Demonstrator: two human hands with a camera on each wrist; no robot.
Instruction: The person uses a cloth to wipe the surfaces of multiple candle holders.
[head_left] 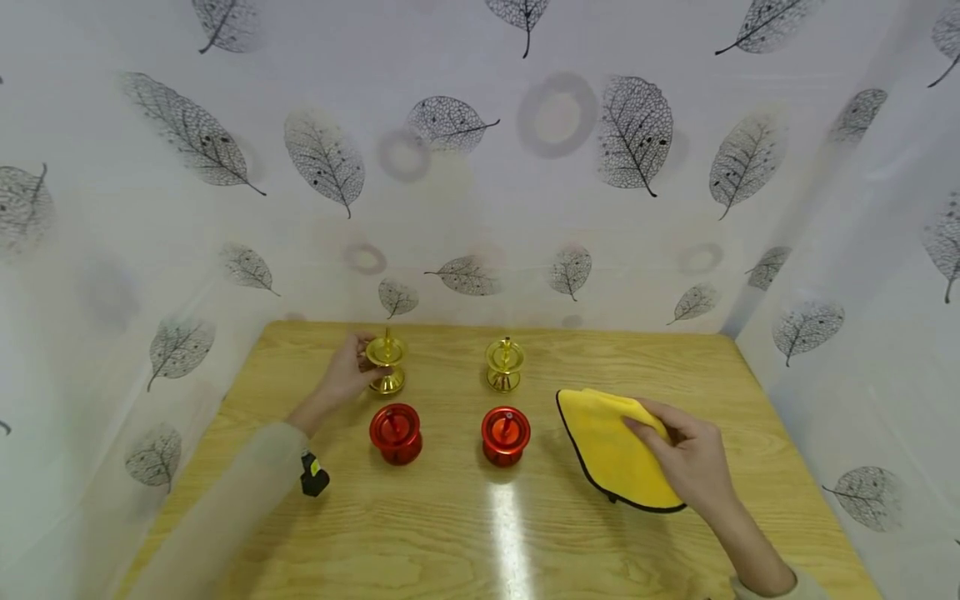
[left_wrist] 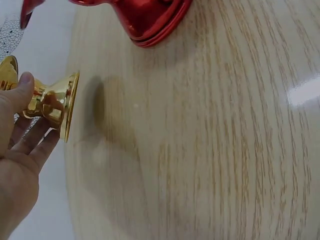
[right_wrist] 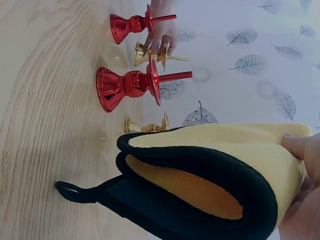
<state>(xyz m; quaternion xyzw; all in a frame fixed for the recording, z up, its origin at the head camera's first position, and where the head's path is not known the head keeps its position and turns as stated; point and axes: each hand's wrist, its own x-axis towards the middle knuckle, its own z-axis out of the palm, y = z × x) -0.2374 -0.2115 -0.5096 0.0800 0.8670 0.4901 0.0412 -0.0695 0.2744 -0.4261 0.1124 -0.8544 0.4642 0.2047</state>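
My left hand [head_left: 348, 369] grips a shiny gold candlestick [head_left: 387, 379] by its stem at the back left of the table. In the left wrist view, a gap shows between the candlestick's base [left_wrist: 70, 106] and its shadow on the wood. Thumb and fingers of my right hand [head_left: 693, 458] pinch a folded yellow cloth [head_left: 607, 450] with black edging, held up at the right. From the cloth a black loop [right_wrist: 75, 192] hangs down in the right wrist view. A second gold candlestick [head_left: 504, 367] stands upright at the back middle.
Two red candlesticks, one on the left [head_left: 397, 442] and one on the right [head_left: 506, 442], stand in front of the gold ones. A small black object [head_left: 313, 477] shows beside the left sleeve. Leaf-patterned curtain [head_left: 465, 208] encloses the wooden table [head_left: 420, 542].
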